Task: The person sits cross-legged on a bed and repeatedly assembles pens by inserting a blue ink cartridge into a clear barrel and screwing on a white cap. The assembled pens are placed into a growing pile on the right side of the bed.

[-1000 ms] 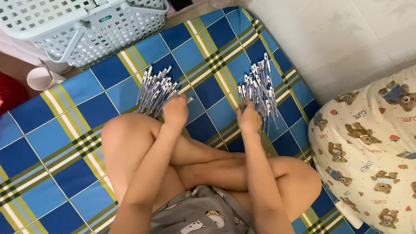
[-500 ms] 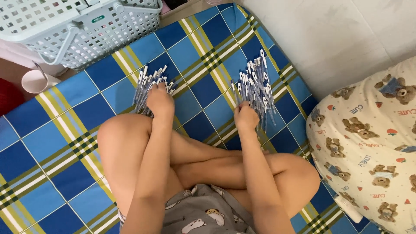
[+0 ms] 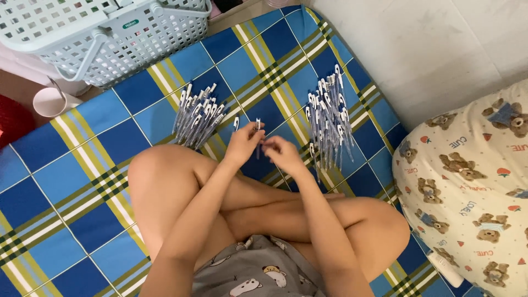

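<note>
I sit cross-legged on a blue, yellow and green plaid mat point(image 3: 82, 170). My left hand point(image 3: 243, 142) and my right hand point(image 3: 281, 154) meet in front of my knees, both gripping one blue-and-white pen point(image 3: 257, 137) held upright between them. A small white pen part point(image 3: 236, 123) lies on the mat just left of my left hand. A pile of pens point(image 3: 197, 114) lies on the mat to the left. A second, longer pile of pens point(image 3: 329, 121) lies to the right.
A pale green plastic laundry basket point(image 3: 104, 38) stands at the top left edge of the mat. A white cup point(image 3: 49, 102) sits on the floor beside it. A cream pillow with bear print point(image 3: 473, 181) lies at the right, under a white wall.
Both hands left the two pen piles and came together at the middle, now holding a single pen. The view shifted slightly down.
</note>
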